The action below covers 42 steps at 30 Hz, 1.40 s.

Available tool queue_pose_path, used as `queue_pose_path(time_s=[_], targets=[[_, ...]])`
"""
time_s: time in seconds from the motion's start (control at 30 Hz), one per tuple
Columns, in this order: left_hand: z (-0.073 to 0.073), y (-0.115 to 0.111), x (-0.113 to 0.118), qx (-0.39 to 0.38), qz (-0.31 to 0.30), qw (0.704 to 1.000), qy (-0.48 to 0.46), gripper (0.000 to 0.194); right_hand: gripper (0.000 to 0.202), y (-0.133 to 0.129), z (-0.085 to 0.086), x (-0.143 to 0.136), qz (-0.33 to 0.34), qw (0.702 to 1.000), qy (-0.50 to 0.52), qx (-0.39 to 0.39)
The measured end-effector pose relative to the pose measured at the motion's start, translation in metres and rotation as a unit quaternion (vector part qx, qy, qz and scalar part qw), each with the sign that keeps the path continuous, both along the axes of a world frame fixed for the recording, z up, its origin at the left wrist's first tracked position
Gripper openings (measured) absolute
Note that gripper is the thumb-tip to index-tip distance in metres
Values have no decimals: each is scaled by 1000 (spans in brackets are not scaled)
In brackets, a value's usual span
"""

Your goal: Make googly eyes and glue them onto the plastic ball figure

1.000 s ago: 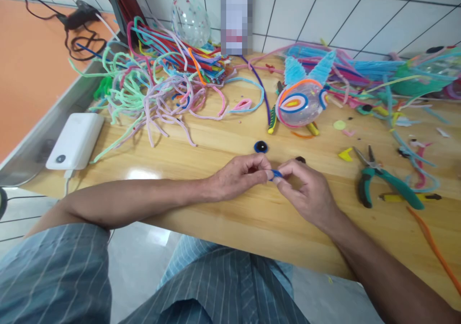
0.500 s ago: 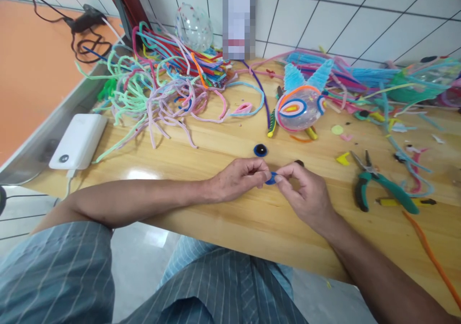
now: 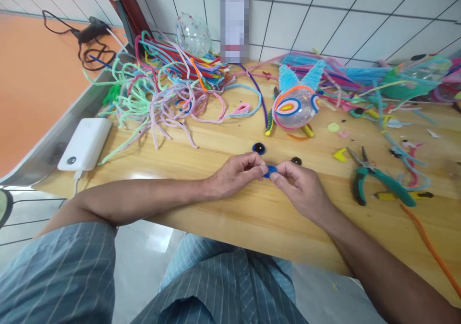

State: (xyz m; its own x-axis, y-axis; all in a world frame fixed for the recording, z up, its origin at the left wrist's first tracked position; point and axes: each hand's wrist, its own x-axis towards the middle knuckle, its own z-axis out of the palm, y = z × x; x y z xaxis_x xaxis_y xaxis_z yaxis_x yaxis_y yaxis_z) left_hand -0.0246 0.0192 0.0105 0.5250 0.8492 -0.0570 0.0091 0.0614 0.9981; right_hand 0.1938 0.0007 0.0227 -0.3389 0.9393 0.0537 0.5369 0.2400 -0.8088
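"What's the setting?"

"A pale wooden table (image 3: 216, 223) against a white-tiled wall (image 3: 324, 9)."

"And at the left end?"

"A white box-shaped device (image 3: 86, 141) with a cable plugged in, then a loose tangle of pipe cleaners (image 3: 162, 101), mint green and lilac nearest, with a clear speckled balloon (image 3: 193, 35) behind, by the wall."

"Where's the left hand (image 3: 236, 174)?"

"Next along, resting near the table's front. Its thumb and forefinger are pinched together on the left edge of a small blue piece (image 3: 270, 171)."

"Anything by it?"

"A black disc (image 3: 259, 148) with a blue rim lies just beyond those fingertips."

"So the blue piece is where?"

"Between the two hands; whether it touches the wood, I can't tell. Farther back sits a clear ball (image 3: 297, 115) with blue ears and ringed eyes."

"The right hand (image 3: 301, 182)?"

"Pinching the opposite edge, thumb and fingertips closed on it. A small dark piece (image 3: 296, 161) lies just beyond."

"Farther right?"

"Green-and-black pliers (image 3: 394, 186), jaws parted, one handle crossing a thin yellow tool (image 3: 387, 196); then an orange strip (image 3: 429, 243)."
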Motion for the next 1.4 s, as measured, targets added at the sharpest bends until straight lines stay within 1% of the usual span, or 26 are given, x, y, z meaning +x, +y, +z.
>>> queue_pose_path(time_s=[0.07, 0.2, 0.33, 0.53, 0.6, 0.7, 0.77, 0.83, 0.9, 1.0, 1.07, 1.17, 1.3, 1.4], targets=[[-1, 0, -1, 11, 4, 1000, 2, 32, 21, 0, 2, -1, 8, 1000, -15, 16], [-2, 0, -1, 26, 7, 1000, -2, 32, 23, 1, 4, -2, 29, 999, -14, 10], [-4, -3, -1, 43, 19, 999, -4, 31, 19, 0, 6, -4, 21, 1000, -12, 8], [-4, -7, -1, 46, 24, 999, -12, 34, 16, -3, 10, -7, 22, 1000, -6, 20], [-3, -6, -1, 43, 21, 999, -6, 37, 16, -3, 10, -7, 24, 1000, -9, 16], [-2, -4, -2, 27, -9, 1000, -2, 39, 18, -3, 8, -5, 27, 1000, -9, -6], [-1, -3, -2, 14, -24, 1000, -8, 39, 18, -2, 8, -3, 13, 999, 15, -35], [-1, -3, -2, 6, -25, 1000, -16, 39, 21, -1, 7, -2, -19, 996, 56, -63], [-2, -3, -2, 8, -11, 1000, -20, 38, 24, 0, 6, -2, -50, 990, 98, -83], [-5, -3, -1, 19, 20, 999, -21, 38, 28, 0, 3, -3, -60, 984, 134, -100], [-6, -3, 1, 23, 20, 999, -23, 38, 29, 0, 2, -4, -62, 985, 131, -91], [-7, -3, 3, 17, -4, 999, -30, 40, 28, 0, 0, -4, -67, 990, 105, -62], [-3, -4, 3, 6, -13, 999, -34, 43, 25, 0, 2, -3, -52, 994, 86, -49], [1, -3, 2, 0, -30, 999, -36, 44, 20, 0, 4, -3, -36, 997, 71, -13]])
